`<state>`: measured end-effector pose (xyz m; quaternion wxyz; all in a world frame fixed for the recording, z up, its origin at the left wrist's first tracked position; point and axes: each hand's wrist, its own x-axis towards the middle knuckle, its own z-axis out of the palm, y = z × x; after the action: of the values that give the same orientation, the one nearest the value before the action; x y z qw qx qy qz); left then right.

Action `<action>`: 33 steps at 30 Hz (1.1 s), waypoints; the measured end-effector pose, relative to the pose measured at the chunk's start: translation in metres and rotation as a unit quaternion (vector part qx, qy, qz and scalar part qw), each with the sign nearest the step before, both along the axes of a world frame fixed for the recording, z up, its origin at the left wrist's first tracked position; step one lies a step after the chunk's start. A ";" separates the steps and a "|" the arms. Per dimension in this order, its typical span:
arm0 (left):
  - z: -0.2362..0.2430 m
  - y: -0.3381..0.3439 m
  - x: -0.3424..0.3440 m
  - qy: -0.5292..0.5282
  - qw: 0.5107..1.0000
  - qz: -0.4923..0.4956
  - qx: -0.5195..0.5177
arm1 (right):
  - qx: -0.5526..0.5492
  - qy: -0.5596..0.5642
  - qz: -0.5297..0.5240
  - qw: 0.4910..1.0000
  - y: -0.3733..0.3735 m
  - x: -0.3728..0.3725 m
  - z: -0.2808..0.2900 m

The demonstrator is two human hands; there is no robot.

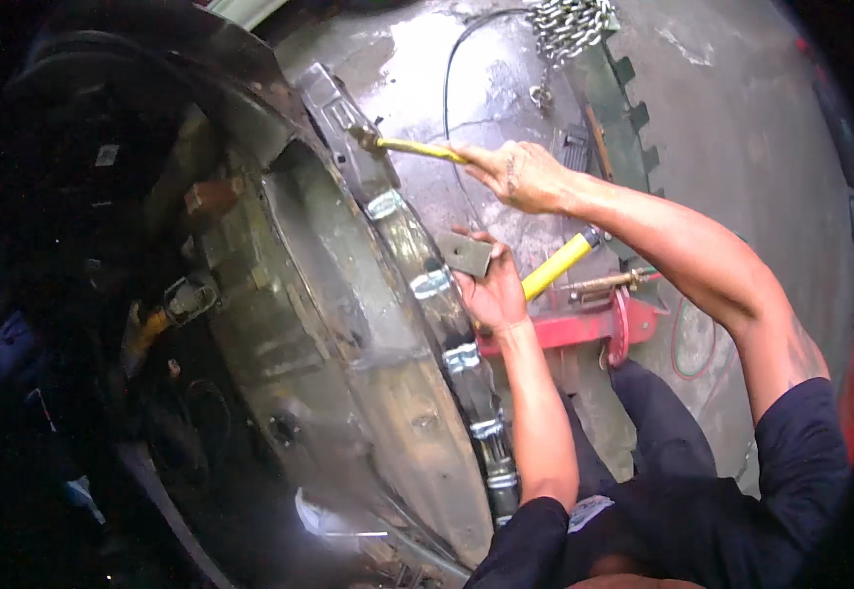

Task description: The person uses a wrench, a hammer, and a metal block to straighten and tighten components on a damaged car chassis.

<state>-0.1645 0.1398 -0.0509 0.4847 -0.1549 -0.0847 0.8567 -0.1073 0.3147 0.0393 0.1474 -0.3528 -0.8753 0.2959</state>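
Observation:
My right hand (523,177) is closed round the yellow handle of a hammer (417,148). The dark hammer head (363,137) is over the upper part of a bare metal sill (344,128) on a vehicle body; I cannot tell whether it touches. Lower down, my left hand (496,294) grips a grey metal block (464,253) with a small hole in it, close beside the sill's outer edge. Shiny bare patches (431,284) cross the sill at intervals.
A stripped vehicle floor (358,324) fills the left side. Right of my left hand are a red metal arm (564,331), a yellow tube (557,265) and a brass torch (599,283). A chain (569,29) hangs on a green toothed post (623,108). A black cable (449,74) runs behind.

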 end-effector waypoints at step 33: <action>0.203 -0.363 0.088 0.665 0.076 -0.056 -0.741 | -0.416 -0.266 -0.289 0.820 -0.224 0.674 -0.053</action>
<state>-0.0769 -0.2236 0.1519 0.0261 0.1940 0.9593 0.2036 0.5669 0.0905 -0.0135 -0.1734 -0.6822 -0.5325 0.4701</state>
